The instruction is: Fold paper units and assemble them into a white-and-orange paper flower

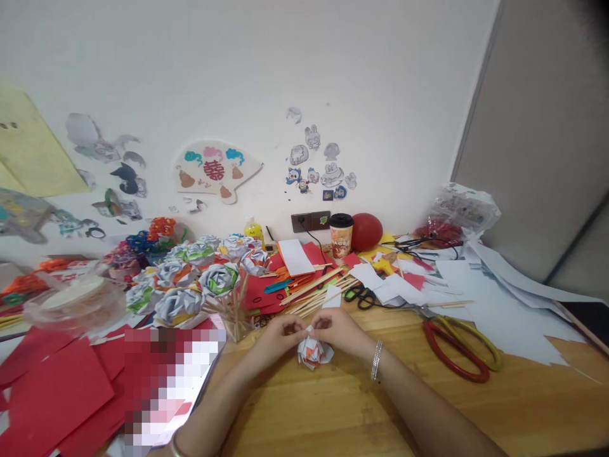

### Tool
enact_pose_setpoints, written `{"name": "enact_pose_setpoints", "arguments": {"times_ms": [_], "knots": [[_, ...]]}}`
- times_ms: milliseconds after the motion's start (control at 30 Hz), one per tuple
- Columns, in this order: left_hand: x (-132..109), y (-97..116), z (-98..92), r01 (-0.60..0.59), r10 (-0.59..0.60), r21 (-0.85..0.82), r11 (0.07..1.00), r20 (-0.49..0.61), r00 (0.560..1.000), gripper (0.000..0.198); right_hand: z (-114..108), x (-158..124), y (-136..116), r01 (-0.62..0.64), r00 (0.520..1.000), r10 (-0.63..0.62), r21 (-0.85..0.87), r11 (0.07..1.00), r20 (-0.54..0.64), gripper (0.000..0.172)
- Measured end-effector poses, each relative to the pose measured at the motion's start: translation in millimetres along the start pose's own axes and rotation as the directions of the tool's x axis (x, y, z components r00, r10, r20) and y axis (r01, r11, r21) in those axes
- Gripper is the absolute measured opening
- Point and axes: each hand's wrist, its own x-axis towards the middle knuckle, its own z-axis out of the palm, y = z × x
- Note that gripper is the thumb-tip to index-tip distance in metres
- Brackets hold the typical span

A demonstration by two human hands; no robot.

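A small paper flower (311, 354), white with orange patches, is held just above the wooden table between my two hands. My left hand (281, 335) pinches its upper left edge with thumb and fingers. From the other side my right hand (340, 330) grips the flower's top, its fingertips close to those of the left. Behind the hands lie several wooden sticks (311, 298) and black-handled scissors (360, 297). Finished-looking paper flowers (178, 306) in white, green and orange cluster to the left.
Large scissors (457, 355) with red and yellow handles lie at right, near white paper sheets (518, 317). Red paper (57, 393) covers the left front beside a partly blurred screen. A lidded cup (341, 240) and a red balloon (366, 231) stand by the wall.
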Motion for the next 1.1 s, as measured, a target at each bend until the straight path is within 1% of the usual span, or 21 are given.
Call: {"name": "enact_pose_setpoints", "arguments": {"times_ms": [100, 200, 300, 400, 500, 567, 633, 700, 733, 767, 800, 833, 900, 967, 1033, 1100], "knots": [[0, 0, -1.8, -0.048, 0.050, 0.128, 0.991, -0.014, 0.999, 0.021, -3, 0, -1, -0.039, 0.997, 0.042, -0.051, 0.998, 0.064, 0.004], [2, -1, -3.2, -0.097, 0.098, 0.259, 0.961, 0.008, 0.995, 0.014, -4, 0, 1, -0.055, 0.991, 0.069, -0.117, 0.992, 0.114, 0.005], [3, -4, -2.8, -0.104, 0.105, 0.311, 0.945, 0.015, 0.994, 0.012, -2, 0, 5, -0.025, 0.995, 0.040, -0.160, 0.987, 0.090, 0.004], [3, -4, -1.5, -0.105, 0.108, 0.311, 0.945, 0.007, 0.994, 0.013, 1, -1, 7, 0.009, 0.999, 0.001, -0.190, 0.982, 0.052, 0.003], [1, -1, -2.1, -0.100, 0.104, 0.269, 0.958, -0.001, 0.995, 0.014, 1, -2, 4, 0.056, 0.998, -0.050, -0.196, 0.979, 0.036, 0.003], [-1, 3, -3.3, -0.080, 0.084, 0.197, 0.977, -0.011, 0.996, 0.017, 0, -3, -1, 0.099, 0.995, -0.096, -0.174, 0.980, 0.020, 0.003], [-3, 6, -3.6, -0.055, 0.057, 0.053, 0.997, -0.034, 0.998, 0.020, -1, -3, -5, 0.139, 0.990, -0.141, -0.112, 0.984, -0.016, 0.002], [-5, 8, -1.0, -0.008, 0.002, -0.153, 0.988, -0.035, 0.999, 0.026, 0, -2, -7, 0.165, 0.982, -0.167, -0.027, 0.986, -0.094, 0.001], [-6, 9, 1.5, 0.027, -0.031, -0.260, 0.965, -0.013, 0.999, 0.030, 1, -2, -7, 0.179, 0.973, -0.177, 0.006, 0.984, -0.148, 0.002], [-6, 9, 4.7, 0.074, -0.066, -0.349, 0.934, 0.033, 0.997, 0.033, 2, -2, -7, 0.194, 0.963, -0.186, 0.023, 0.981, -0.195, 0.003], [-6, 8, 8.2, 0.136, -0.095, -0.421, 0.897, 0.118, 0.988, 0.038, 4, -1, -6, 0.207, 0.954, -0.197, 0.022, 0.978, -0.225, 0.002], [-6, 7, 11.8, 0.165, -0.101, -0.463, 0.871, 0.160, 0.982, 0.042, 5, -1, -5, 0.221, 0.947, -0.213, 0.006, 0.975, -0.239, 0.002], [-3, 4, 17.7, 0.143, -0.104, -0.456, 0.878, 0.111, 0.988, 0.038, 7, -1, -5, 0.249, 0.943, -0.255, -0.053, 0.967, -0.213, 0.005], [0, 1, 20.8, 0.124, -0.120, -0.409, 0.904, 0.035, 0.992, 0.036, 6, -2, -6, 0.281, 0.938, -0.306, -0.157, 0.947, -0.164, 0.009], [2, -3, 21.6, 0.113, -0.130, -0.341, 0.933, -0.028, 0.991, 0.037, 4, -3, -9, 0.316, 0.924, -0.362, -0.290, 0.903, -0.121, 0.011], [3, -5, 21.8, 0.087, -0.112, -0.277, 0.957, -0.074, 0.991, 0.037, 3, -5, -11, 0.352, 0.904, -0.421, -0.428, 0.832, -0.075, 0.012]]}}
